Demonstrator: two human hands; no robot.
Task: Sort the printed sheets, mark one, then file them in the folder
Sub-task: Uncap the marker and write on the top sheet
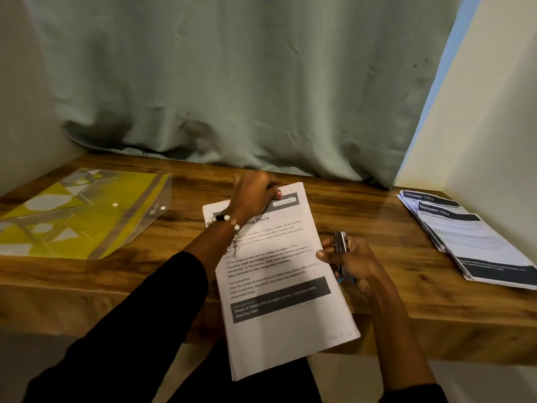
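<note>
A stack of printed sheets point(279, 286) lies tilted on the wooden desk, its lower end hanging over the front edge. My left hand point(254, 196) grips the stack's top edge, fingers curled over it. My right hand point(348, 261) sits just right of the stack, closed around a small metal stapler point(340, 242) with a blue end. A second pile of printed sheets point(467, 242) with dark headers lies fanned at the desk's right end. A yellow and clear plastic folder point(72, 216) lies flat at the left.
The wooden desk point(186, 266) sits in a narrow alcove, with pale walls close on the left and right. A grey-green curtain point(247, 97) hangs down onto the back edge of the desk.
</note>
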